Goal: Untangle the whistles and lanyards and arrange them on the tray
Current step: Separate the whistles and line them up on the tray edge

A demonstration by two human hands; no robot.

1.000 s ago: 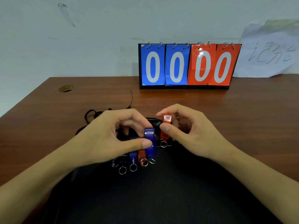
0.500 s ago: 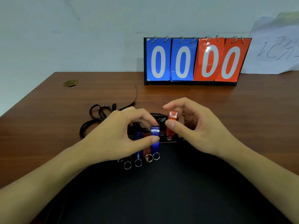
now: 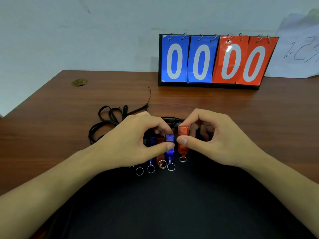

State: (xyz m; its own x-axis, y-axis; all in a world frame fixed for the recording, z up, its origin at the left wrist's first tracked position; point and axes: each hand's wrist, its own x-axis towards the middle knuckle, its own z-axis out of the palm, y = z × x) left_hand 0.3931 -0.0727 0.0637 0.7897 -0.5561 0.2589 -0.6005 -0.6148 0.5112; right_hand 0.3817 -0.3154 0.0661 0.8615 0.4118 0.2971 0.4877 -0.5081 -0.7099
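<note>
A black tray (image 3: 172, 204) fills the near part of the table. Along its far edge lie several whistles in a row, each with a metal ring toward me. My left hand (image 3: 134, 145) pinches a blue whistle (image 3: 169, 149) at the right end of that row, next to a red whistle (image 3: 160, 157) and another blue whistle (image 3: 151, 142). My right hand (image 3: 217, 137) pinches a red whistle (image 3: 183, 140) just right of the blue one, a narrow gap between them. Black lanyards (image 3: 110, 116) lie tangled on the table behind my left hand.
A flip scoreboard (image 3: 215, 61) showing 00 00 stands at the back of the brown table (image 3: 259, 109). A sheet of paper (image 3: 298, 47) leans on the wall at the right. A small round hole (image 3: 79, 82) sits at the table's back left.
Both hands have lowered their whistles toward the tray's far edge. The blue whistle now lies in line with the row, and the red one has come down beside it.
</note>
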